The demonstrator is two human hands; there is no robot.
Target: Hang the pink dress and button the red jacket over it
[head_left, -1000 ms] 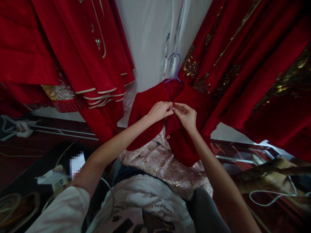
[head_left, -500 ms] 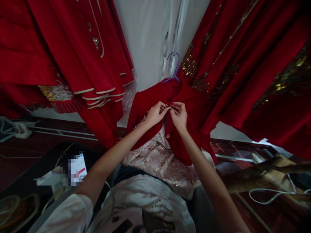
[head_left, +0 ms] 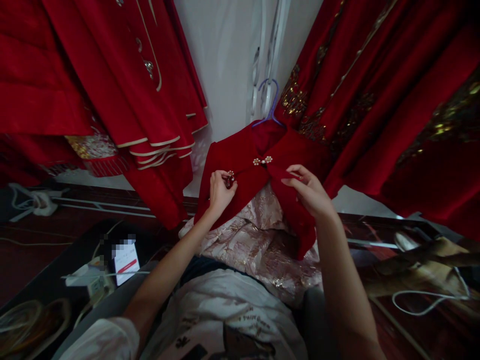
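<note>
A red velvet jacket (head_left: 240,155) hangs on a purple hanger (head_left: 270,97) in front of me. A pearl clasp (head_left: 262,160) joins its two front panels near the collar. My left hand (head_left: 220,191) pinches a second pearl button (head_left: 230,177) on the jacket's left panel. My right hand (head_left: 309,192) grips the edge of the right panel, a little below the clasp. Under the jacket a pale pink and gold brocade skirt (head_left: 255,245) spreads over my lap.
Red garments with cream trim (head_left: 123,90) hang at the left, and red gold-embroidered garments (head_left: 378,90) at the right. A white wall (head_left: 225,60) shows between them. A power strip with cables (head_left: 88,277) lies at the lower left, a white cord (head_left: 427,300) at the lower right.
My hands left the top clasp, which now sits closed, and moved down and apart. The left one took hold of a lower button, the right one the opposite panel's edge.
</note>
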